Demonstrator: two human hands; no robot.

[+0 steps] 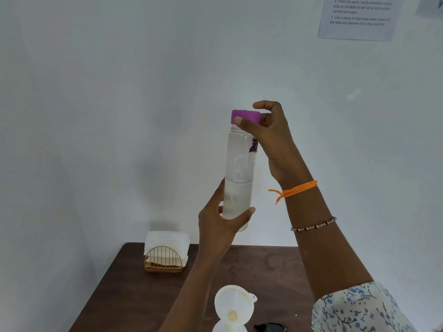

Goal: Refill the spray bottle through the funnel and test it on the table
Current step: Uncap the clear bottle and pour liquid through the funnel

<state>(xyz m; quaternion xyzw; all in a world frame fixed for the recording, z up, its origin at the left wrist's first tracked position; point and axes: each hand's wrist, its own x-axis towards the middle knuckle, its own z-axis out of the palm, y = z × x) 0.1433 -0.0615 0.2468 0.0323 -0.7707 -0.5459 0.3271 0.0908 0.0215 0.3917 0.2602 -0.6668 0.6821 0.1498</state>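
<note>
I hold a clear water bottle [239,168] upright in the air above the table, about half full of water. My left hand [224,224] grips its lower part. My right hand [266,130] is closed around its purple cap [245,116]. Below, at the bottom edge of the view, a white funnel [233,305] sits in the neck of the white spray bottle [227,328], of which only the top shows. A black object [271,327], perhaps the spray head, lies on the table just right of it, mostly cut off.
A gold wire holder with white tissues [165,255] stands at the back left of the dark brown wooden table [124,295]. A white wall rises behind. A printed instruction sheet [359,17] hangs at the upper right.
</note>
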